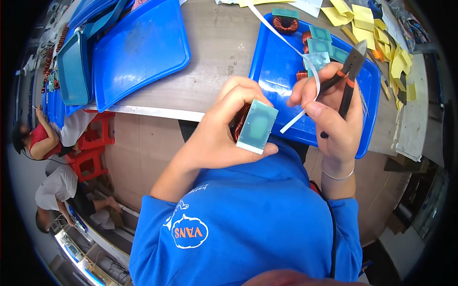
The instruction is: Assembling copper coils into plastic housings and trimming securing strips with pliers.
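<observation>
Worktop [214,47] of scuffed grey-brown board, edged in a pale strip, runs across above a tan floor [143,143]. Beyond its left end are red plastic stools [90,162] and two people, one in a red top [43,139], one in a white top [58,188]; yellow papers [365,19] litter the right end.

The wearer's blue shirt [257,219] carries orange lettering inside a white cloud outline, with smaller white print beside it.

The left hand [214,131] grasps a copper-wound coil [240,121] fixed to a glossy teal rectangular plate [258,125], its fingers curled around the winding, just left of a smooth blue plastic tray [274,86]. Similar pieces [320,45] lie in that tray. The right hand [339,121] clasps metal cutters [353,64] with black-and-orange handles, points upward; a thin white strip [293,122] passes by its thumb and fingertips, though I cannot tell how firmly it is pinched.
</observation>
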`<state>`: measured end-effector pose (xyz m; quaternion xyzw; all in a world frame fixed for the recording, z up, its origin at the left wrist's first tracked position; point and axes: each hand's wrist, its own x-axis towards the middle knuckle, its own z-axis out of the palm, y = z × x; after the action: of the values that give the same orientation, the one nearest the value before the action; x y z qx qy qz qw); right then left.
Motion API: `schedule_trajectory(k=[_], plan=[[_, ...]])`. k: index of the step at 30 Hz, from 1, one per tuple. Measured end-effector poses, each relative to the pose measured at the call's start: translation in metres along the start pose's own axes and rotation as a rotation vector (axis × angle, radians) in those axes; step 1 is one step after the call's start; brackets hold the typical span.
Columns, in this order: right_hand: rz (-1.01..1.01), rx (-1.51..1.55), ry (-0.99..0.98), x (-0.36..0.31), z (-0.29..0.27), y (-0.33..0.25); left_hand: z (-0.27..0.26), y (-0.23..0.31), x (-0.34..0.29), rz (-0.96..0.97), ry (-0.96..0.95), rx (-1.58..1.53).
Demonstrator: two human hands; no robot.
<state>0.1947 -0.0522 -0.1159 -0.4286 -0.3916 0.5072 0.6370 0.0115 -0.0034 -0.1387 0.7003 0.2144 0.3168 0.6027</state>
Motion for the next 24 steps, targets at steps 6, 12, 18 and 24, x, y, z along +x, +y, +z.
schedule_trajectory(k=[6, 12, 18, 24], plan=[[0.051, 0.08, -0.038, 0.003, -0.004, 0.001, -0.005, 0.008, -0.001, -0.034, 0.107, -0.177], [0.118, 0.082, 0.009, 0.0, 0.003, 0.001, -0.001, 0.007, -0.004, -0.13, 0.136, -0.172], [0.128, 0.064, -0.014, -0.001, 0.002, 0.01, 0.008, 0.001, -0.005, -0.271, 0.212, -0.545], [0.152, 0.102, -0.025, -0.004, 0.005, 0.013, 0.006, -0.009, -0.004, 0.032, 0.095, -0.171]])
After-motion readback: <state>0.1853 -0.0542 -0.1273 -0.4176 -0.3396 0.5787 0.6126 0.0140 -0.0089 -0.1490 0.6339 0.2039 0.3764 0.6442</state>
